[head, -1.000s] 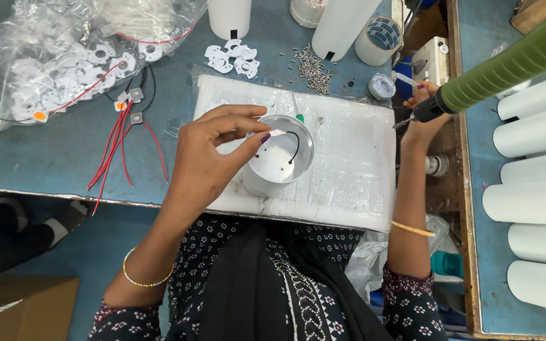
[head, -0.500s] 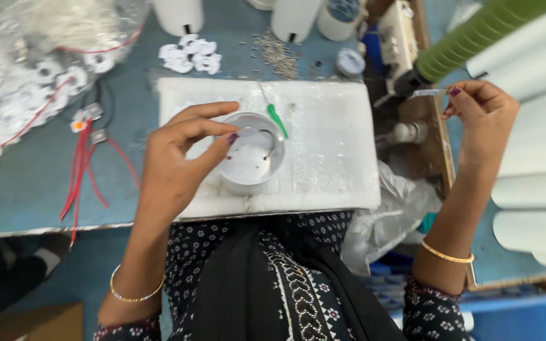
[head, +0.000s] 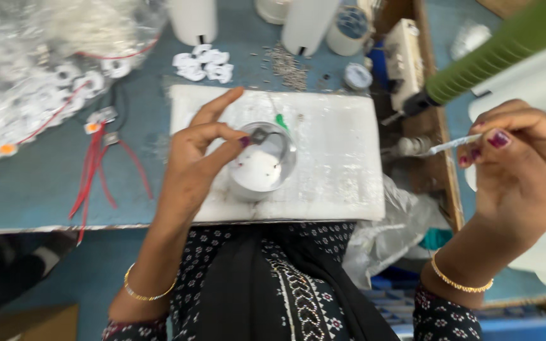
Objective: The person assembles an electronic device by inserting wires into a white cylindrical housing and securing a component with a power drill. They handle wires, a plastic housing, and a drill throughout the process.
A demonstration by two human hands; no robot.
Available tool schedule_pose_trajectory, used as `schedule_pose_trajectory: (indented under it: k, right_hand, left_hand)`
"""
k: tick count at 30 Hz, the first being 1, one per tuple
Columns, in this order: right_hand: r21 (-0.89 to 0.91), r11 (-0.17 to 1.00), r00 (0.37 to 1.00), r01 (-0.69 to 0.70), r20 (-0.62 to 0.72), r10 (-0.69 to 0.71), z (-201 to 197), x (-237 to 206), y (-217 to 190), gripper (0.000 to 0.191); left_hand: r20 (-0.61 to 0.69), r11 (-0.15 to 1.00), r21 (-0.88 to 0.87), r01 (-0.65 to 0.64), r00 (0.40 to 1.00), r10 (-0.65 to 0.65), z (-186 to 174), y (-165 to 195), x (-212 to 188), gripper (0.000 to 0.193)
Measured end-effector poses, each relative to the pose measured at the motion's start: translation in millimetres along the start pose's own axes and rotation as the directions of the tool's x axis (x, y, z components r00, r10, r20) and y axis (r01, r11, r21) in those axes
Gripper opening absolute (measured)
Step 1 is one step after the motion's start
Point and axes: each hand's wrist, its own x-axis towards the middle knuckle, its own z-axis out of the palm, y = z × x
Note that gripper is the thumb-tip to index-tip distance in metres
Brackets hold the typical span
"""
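Observation:
My left hand rests over a round white lamp housing with a metal rim and pinches a small dark part at its rim. The housing stands on a white foam slab on the blue table. My right hand, raised at the right, grips a thin white stick-like tool pointing left. A green ribbed power screwdriver hangs just above that hand, untouched.
Clear bags of white parts lie at the far left, with red wires beside them. White clips and small screws lie behind the slab. White tubes stand at the back. A plastic bag hangs at the table edge.
My right hand has come away from the green screwdriver and moved down and nearer with the thin white tool. The view has shifted closer; my left hand stays on the housing.

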Motion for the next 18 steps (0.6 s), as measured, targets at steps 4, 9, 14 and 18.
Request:
schedule_pose_trajectory:
  k: [4, 9, 14, 18]
  right_hand:
    - [0.058, 0.998, 0.996, 0.026, 0.088, -0.031, 42.2, 7.5, 31.9, 0.01]
    - [0.08, 0.994, 0.971, 0.072, 0.221, -0.088, 90.0, 14.4, 72.2, 0.01]
    - [-0.064, 0.993, 0.968, 0.102, 0.236, -0.084, 113.9, 13.4, 84.8, 0.009]
    - [-0.216, 0.966, 0.965, 0.141, 0.249, -0.085, 122.4, 11.1, 86.1, 0.01]
  left_hand:
    - [0.005, 0.997, 0.064, -0.039, 0.999, 0.039, 0.6, -2.6, 4.3, 0.008]
    - [-0.015, 0.999, 0.044, -0.014, 1.0, 0.015, 2.4, -0.6, 3.3, 0.014]
    - [0.002, 0.999, -0.017, 0.032, 0.999, -0.032, 3.7, 0.7, 5.6, 0.018]
    - [0.022, 0.992, -0.104, 0.068, 0.998, -0.066, 4.0, -0.1, 8.8, 0.018]
